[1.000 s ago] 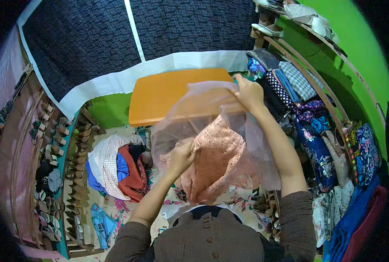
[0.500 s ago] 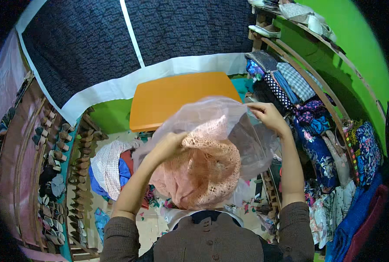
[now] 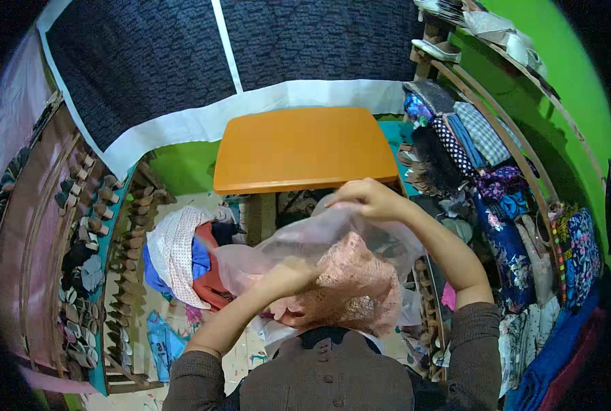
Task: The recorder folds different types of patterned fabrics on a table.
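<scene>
While a pink lace garment [image 3: 350, 284] sits bunched inside a thin translucent plastic bag [image 3: 305, 240], the person holds both in front of the chest, below the near edge of an orange surface [image 3: 305, 147]. The right hand [image 3: 367, 198] is closed in a pinch on the bag's upper edge, with the film draping down from the fingers. The left hand [image 3: 285, 277] presses against the bag's lower left side, fingers curled into the film and the lace beneath it, so it grips the bag as well. Brown sleeves cover both forearms from the elbows down to the lower edge. Beyond the bag on the left, a heap of clothes [image 3: 189, 253] in white, blue and red lies on the floor. To the right, wooden shelves [image 3: 497, 171] carry folded patterned fabrics. A dark patterned cloth with white borders [image 3: 216, 61] hangs behind the orange surface, and a rack of small items [image 3: 79, 226] runs along the left.
</scene>
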`<state>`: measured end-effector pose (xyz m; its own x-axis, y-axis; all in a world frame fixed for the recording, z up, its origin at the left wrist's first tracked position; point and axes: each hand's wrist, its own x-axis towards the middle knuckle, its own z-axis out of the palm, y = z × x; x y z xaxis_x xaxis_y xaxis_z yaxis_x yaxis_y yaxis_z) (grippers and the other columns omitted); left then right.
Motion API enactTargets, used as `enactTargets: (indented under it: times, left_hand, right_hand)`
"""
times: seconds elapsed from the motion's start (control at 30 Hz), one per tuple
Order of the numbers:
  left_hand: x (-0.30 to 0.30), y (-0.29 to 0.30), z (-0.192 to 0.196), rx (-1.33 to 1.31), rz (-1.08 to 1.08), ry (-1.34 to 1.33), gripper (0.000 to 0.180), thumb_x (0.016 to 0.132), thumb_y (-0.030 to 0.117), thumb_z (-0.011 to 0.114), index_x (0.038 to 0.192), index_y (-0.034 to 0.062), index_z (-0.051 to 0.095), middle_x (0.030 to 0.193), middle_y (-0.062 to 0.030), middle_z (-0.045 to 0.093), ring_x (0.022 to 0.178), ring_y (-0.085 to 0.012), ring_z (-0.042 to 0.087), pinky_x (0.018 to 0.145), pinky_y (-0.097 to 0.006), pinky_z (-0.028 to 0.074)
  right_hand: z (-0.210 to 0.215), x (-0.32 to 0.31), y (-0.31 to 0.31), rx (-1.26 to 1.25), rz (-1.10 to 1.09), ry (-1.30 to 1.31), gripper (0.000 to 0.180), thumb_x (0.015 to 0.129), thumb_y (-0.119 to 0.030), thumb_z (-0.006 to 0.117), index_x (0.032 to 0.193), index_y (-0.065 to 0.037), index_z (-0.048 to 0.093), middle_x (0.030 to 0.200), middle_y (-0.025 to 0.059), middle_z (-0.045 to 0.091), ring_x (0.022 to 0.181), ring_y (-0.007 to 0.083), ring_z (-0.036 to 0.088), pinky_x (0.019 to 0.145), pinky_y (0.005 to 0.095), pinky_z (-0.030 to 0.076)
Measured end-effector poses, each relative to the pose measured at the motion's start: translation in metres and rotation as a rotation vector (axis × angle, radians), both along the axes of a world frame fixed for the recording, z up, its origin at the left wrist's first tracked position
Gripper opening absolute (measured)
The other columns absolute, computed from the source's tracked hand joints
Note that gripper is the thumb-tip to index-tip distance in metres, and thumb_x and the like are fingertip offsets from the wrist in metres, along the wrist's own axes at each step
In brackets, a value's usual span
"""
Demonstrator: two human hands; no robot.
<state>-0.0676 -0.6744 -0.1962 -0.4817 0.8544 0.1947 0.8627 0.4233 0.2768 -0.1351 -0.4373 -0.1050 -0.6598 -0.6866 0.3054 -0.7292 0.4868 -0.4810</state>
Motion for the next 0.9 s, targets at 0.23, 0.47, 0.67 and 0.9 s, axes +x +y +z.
enactTargets:
  times: [0.23,0.47,0.67,0.9]
  left_hand:
    - [-0.006,-0.029,0.0,0.135,0.258,0.002,0.025,0.07,0.013,0.058,0.093,0.0088,0.049,0.058,-0.0139,0.054,0.054,-0.0317,0.057,0.046,-0.041,0.045]
    - [-0.058,-0.041,0.011,0.293,0.748,-0.09,0.038,0.072,0.014,0.061,0.103,0.0038,0.043,0.068,-0.0218,0.058,0.065,-0.0396,0.057,0.057,-0.046,0.045]
    - [-0.082,-0.042,0.038,0.411,0.889,0.026,0.037,0.073,0.013,0.059,0.107,0.0074,0.043,0.072,-0.0234,0.057,0.071,-0.0416,0.056,0.061,-0.049,0.044]
    - [-0.095,-0.016,0.082,0.322,0.706,0.115,0.024,0.076,0.013,0.056,0.095,0.0055,0.044,0.068,-0.0214,0.057,0.067,-0.0402,0.056,0.06,-0.049,0.043]
  right_hand:
    - [-0.094,-0.091,0.071,-0.03,-0.917,-0.33,0.034,0.079,-0.032,0.056,0.078,0.001,0.063,0.066,0.0209,0.059,0.062,0.0225,0.06,0.053,0.0356,0.045]
    - [-0.038,-0.056,-0.013,-0.065,-0.834,0.672,0.032,0.08,-0.023,0.055,0.105,-0.003,0.05,0.098,0.0173,0.057,0.088,0.0317,0.056,0.074,0.0417,0.045]
    - [-0.008,0.066,-0.064,-0.18,-0.421,0.321,0.051,0.073,-0.023,0.065,0.115,-0.001,0.046,0.097,0.0163,0.053,0.094,0.0319,0.051,0.081,0.0385,0.042]
    - [-0.102,-0.006,0.012,0.05,-0.763,0.611,0.065,0.055,0.0,0.058,0.117,-0.014,0.046,0.102,0.013,0.049,0.099,0.0328,0.046,0.081,0.0423,0.039]
